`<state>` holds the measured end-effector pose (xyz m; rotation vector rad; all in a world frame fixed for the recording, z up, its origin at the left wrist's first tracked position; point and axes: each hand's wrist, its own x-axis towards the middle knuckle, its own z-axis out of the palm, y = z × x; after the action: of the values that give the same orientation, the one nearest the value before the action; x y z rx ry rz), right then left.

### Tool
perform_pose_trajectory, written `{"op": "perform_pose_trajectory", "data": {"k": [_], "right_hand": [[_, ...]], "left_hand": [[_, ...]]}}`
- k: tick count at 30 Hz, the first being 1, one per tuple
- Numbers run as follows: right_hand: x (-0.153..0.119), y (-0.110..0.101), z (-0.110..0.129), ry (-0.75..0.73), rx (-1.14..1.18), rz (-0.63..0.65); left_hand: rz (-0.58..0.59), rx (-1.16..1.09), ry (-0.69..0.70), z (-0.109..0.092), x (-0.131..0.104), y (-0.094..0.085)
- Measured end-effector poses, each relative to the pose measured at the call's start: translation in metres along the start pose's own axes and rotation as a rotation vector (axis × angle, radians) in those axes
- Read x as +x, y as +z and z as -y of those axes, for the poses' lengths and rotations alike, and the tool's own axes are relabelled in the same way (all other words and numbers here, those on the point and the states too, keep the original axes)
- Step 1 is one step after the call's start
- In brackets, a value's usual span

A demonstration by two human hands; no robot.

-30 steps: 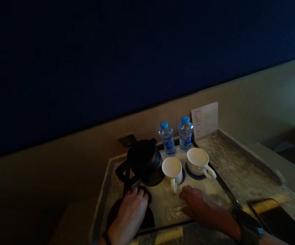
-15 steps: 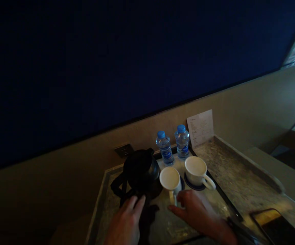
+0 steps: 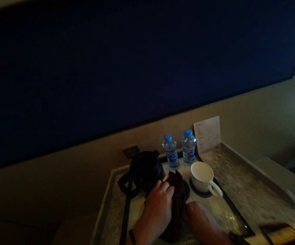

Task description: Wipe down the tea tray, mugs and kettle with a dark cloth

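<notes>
A dark brown cloth hangs in front of me over the tray. My left hand has its fingers closed on the cloth's upper left side; a small pale edge shows just above them. My right hand is at the cloth's right side, blurred, its fingers largely hidden. To the right a white cup stands on a dark round coaster, handle towards the lower right. The black kettle stands left of the cloth, close to my left hand. Another dark coaster shows partly behind the cloth.
Two water bottles with blue caps stand at the tray's back. A printed card leans on the wall behind. A wall socket is behind the kettle, and a dark phone-like object lies at the lower right.
The dark cloth has come up between my hands, and my left hand has moved right and closed on it. The left white cup no longer shows. The view has shifted slightly.
</notes>
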<state>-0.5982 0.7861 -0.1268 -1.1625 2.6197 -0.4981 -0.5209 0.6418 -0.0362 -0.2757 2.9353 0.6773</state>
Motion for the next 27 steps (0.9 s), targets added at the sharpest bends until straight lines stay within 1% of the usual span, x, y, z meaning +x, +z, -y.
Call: {"op": "perform_pose_trajectory", "data": {"k": [2,4,6,7,8,10,12,14,16,18,19,20,21,22,23,24,25,26,27], "right_hand": [[-0.003,-0.016,0.002,0.038,0.001,0.061],[-0.005,-0.031,0.002,0.046,0.008,0.104],[-0.005,-0.04,0.002,0.069,-0.011,0.136],[-0.004,-0.041,0.002,0.075,-0.028,0.136],[-0.003,-0.041,0.002,0.076,-0.031,0.139],[0.001,-0.035,0.0,0.065,0.006,0.133],[0.006,-0.026,-0.004,0.009,0.118,0.07],[0.01,-0.019,-0.01,-0.036,0.286,-0.021],[0.012,-0.017,-0.019,-0.052,0.432,-0.106],[0.007,-0.02,-0.028,-0.022,0.515,-0.123],[0.003,-0.022,-0.032,-0.02,0.525,-0.11],[-0.002,-0.025,-0.034,-0.036,0.522,-0.103],[-0.009,-0.028,-0.034,-0.069,0.507,-0.096],[-0.015,-0.032,-0.032,-0.115,0.484,-0.088],[-0.021,-0.036,-0.029,-0.171,0.458,-0.092],[-0.027,-0.04,-0.025,-0.221,0.441,-0.109],[-0.033,-0.043,-0.021,-0.26,0.435,-0.12],[-0.038,-0.045,-0.018,-0.281,0.433,-0.121],[-0.043,-0.046,-0.017,-0.283,0.429,-0.119]], "left_hand": [[0.048,-0.022,-0.075,0.011,-0.022,-0.002],[0.118,0.027,-0.144,0.025,-0.04,-0.006],[0.165,0.097,-0.244,0.041,-0.051,-0.006],[0.165,0.129,-0.304,0.049,-0.055,-0.004],[0.151,0.149,-0.36,0.057,-0.058,0.0],[0.127,0.154,-0.433,0.07,-0.06,0.014],[0.14,0.146,-0.456,0.079,-0.059,0.032],[0.148,0.14,-0.459,0.084,-0.058,0.044],[0.104,0.119,-0.437,0.089,-0.059,0.047],[0.049,0.018,-0.403,0.093,-0.066,0.039],[0.006,-0.051,-0.383,0.093,-0.071,0.033],[-0.079,-0.116,-0.361,0.091,-0.076,0.027],[-0.19,-0.161,-0.322,0.087,-0.081,0.02],[-0.303,-0.172,-0.258,0.079,-0.084,0.013],[-0.413,-0.156,-0.16,0.069,-0.085,0.007],[-0.494,-0.123,-0.053,0.058,-0.085,0.002],[-0.523,-0.102,0.033,0.045,-0.082,-0.003],[-0.502,-0.118,0.099,0.034,-0.078,-0.008],[-0.455,-0.191,0.131,0.024,-0.072,-0.013]]}}
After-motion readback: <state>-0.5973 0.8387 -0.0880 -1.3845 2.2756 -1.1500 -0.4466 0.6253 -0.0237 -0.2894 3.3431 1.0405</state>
